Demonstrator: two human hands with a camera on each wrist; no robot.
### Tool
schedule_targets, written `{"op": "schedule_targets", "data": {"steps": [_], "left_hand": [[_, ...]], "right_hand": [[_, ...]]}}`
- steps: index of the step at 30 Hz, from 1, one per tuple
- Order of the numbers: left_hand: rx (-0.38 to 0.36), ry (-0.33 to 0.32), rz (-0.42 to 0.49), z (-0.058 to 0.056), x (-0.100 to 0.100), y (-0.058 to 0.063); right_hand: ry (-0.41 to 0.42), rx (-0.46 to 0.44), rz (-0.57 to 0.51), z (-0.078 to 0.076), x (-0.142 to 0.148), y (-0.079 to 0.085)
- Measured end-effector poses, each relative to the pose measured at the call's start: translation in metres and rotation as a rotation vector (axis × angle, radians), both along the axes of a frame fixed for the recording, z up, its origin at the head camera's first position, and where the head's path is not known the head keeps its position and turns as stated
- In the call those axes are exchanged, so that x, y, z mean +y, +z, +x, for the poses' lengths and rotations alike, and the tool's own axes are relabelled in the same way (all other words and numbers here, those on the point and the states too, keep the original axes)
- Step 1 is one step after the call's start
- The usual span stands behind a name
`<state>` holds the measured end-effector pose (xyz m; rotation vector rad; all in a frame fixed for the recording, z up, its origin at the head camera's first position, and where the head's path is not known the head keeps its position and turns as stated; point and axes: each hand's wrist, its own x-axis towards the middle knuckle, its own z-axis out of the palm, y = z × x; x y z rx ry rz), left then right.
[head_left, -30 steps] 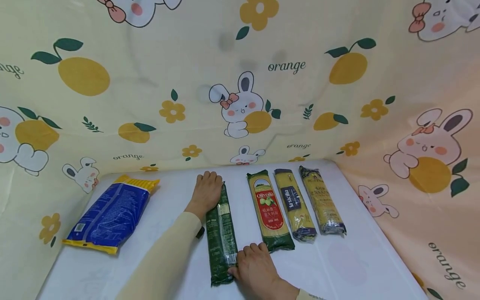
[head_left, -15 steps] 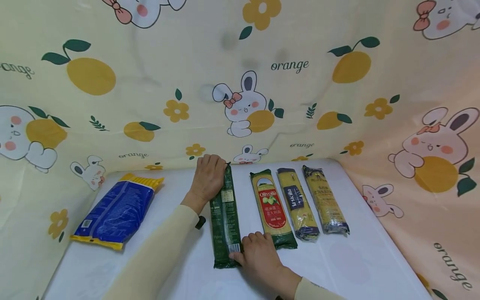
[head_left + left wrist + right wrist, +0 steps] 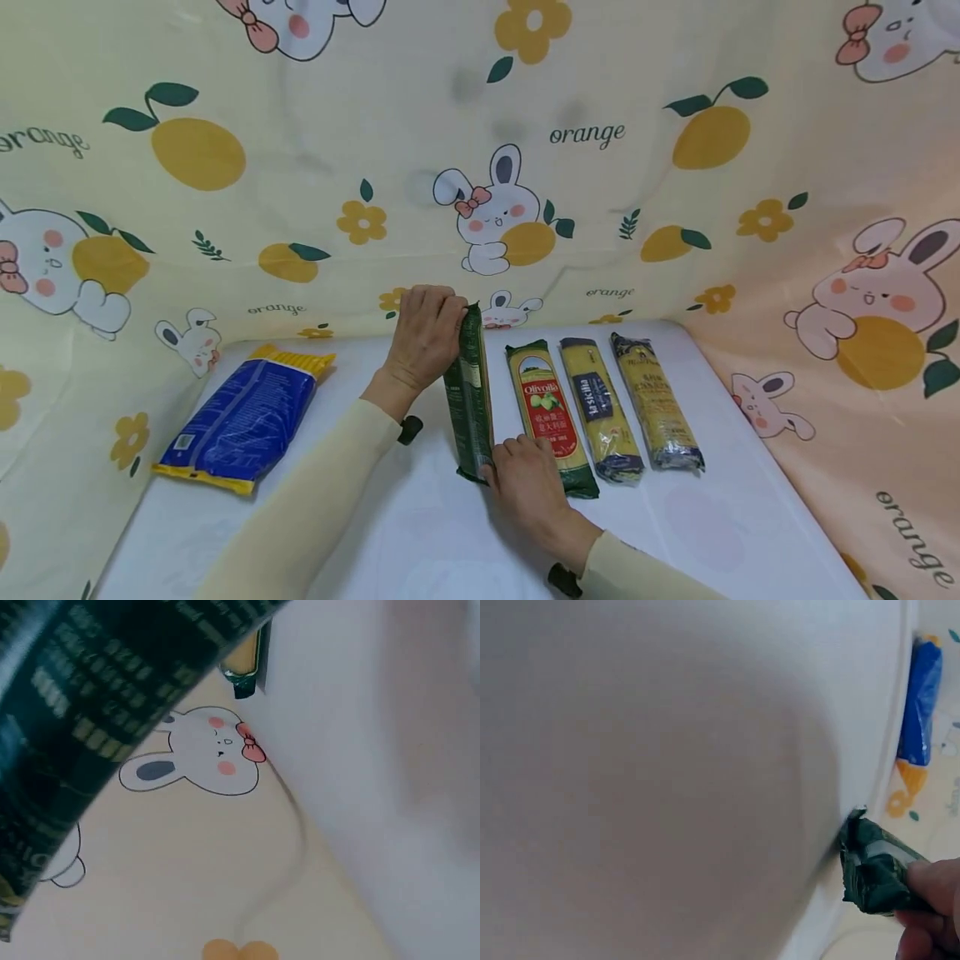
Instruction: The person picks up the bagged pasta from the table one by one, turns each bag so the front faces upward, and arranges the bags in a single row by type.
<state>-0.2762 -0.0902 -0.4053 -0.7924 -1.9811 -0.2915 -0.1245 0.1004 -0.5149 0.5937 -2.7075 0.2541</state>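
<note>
Both hands hold a dark green spaghetti packet point(image 3: 470, 408), turned partly onto its edge above the table's middle. My left hand point(image 3: 426, 342) grips its far end, with fingers over the top. At the near end my right hand point(image 3: 525, 483) pinches the lower corner between thumb and fingers. The packet's printed back point(image 3: 112, 697) fills the upper left of the left wrist view. Its crimped end point(image 3: 874, 874) shows in the right wrist view beside the right thumb point(image 3: 934, 885). A red-labelled Olivoila pasta packet point(image 3: 551, 425) lies just right of the held one, partly behind the right hand.
Two more pasta packets, one with a blue label point(image 3: 600, 408) and one mostly gold point(image 3: 656, 404), lie side by side further right. A blue and yellow bag point(image 3: 243, 417) lies on the left of the white table point(image 3: 405, 533). A rabbit-print cloth point(image 3: 360, 275) hangs behind.
Both hands have moved the green packet away from the person and slightly right. It has tipped from lying flat to partly on edge, its far end raised.
</note>
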Motion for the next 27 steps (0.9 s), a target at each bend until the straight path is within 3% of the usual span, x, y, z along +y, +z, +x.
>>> {"op": "schedule_targets", "data": {"steps": [4, 9, 15, 21, 27], "left_hand": [[-0.054, 0.034, -0.022, 0.007, 0.002, 0.006], [-0.181, 0.147, -0.047, 0.019, 0.008, 0.017], [-0.240, 0.276, -0.065, 0.030, 0.013, 0.027], [-0.289, 0.369, -0.069, 0.034, 0.008, 0.028], [-0.320, 0.403, -0.121, 0.033, -0.004, 0.026]], "right_hand": [[-0.010, 0.056, 0.032, -0.001, 0.001, -0.004], [-0.017, 0.042, 0.050, -0.001, -0.002, -0.005], [-0.004, 0.029, 0.122, 0.001, -0.010, -0.004], [0.048, 0.117, 0.219, 0.005, -0.024, -0.004], [0.086, 0.150, 0.250, 0.009, -0.037, -0.002]]}}
